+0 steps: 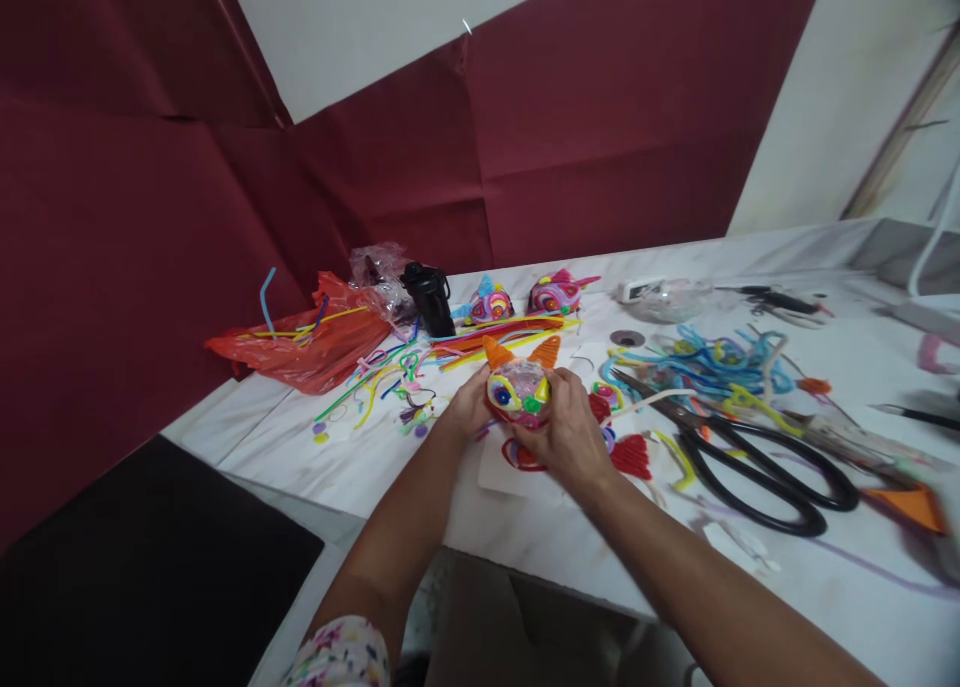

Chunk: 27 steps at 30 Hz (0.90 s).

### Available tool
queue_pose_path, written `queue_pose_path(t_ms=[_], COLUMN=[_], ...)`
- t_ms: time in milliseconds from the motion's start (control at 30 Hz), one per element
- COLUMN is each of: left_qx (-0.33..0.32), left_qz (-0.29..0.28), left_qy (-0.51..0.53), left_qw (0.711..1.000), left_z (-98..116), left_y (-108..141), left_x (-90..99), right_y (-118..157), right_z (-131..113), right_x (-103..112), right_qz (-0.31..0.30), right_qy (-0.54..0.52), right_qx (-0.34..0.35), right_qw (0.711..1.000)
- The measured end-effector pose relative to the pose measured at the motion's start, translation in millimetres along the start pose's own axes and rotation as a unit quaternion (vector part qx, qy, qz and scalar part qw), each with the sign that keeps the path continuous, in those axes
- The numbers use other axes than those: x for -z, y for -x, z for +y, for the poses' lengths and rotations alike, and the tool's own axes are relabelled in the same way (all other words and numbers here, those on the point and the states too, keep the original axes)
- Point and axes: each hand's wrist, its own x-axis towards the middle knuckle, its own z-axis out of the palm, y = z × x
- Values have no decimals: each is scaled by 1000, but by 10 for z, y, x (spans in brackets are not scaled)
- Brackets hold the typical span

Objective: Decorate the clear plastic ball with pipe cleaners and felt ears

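Between my two hands is a small cat-faced craft piece (519, 392), with orange ears, yellow-ringed eyes, a green nose and a clear shiny forehead. My left hand (470, 404) grips its left side. On the right side my right hand (571, 422) is closed around its edge, with the thumb under it. Red coiled pieces, among them a red fan-shaped piece (631, 457), lie on the table by my right hand. A white card (504, 475) lies partly under my hands. Some fingertips are hidden behind the craft piece.
Large black-handled scissors (757, 467) lie to the right, near a heap of blue pipe cleaners (720, 357). Two finished-looking colourful craft heads (555, 292), a black bottle (429, 299) and a red plastic bag (315, 342) stand behind. Loose pipe cleaners (375, 392) lie left.
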Motion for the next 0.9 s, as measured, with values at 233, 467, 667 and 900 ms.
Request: queue_pose_path(t_ms=[233, 467, 667, 900], left_qx=[-31, -29, -30, -19], left_qz=[-73, -60, -60, -80], left_qy=[-97, -99, -82, -82], left_qw=[992, 993, 994, 993], left_z=[-20, -14, -32, -19], left_y=[5, -7, -24, -13], left_x=[89, 106, 150, 123], right_y=[6, -65, -123, -155], right_z=[21, -26, 33, 84], right_x=[-1, 122, 150, 143], right_qz=[4, 15, -18, -68], right_qy=[-49, -149, -210, -250], right_qx=[-18, -130, -314, -348], right_qw=[999, 980, 926, 901])
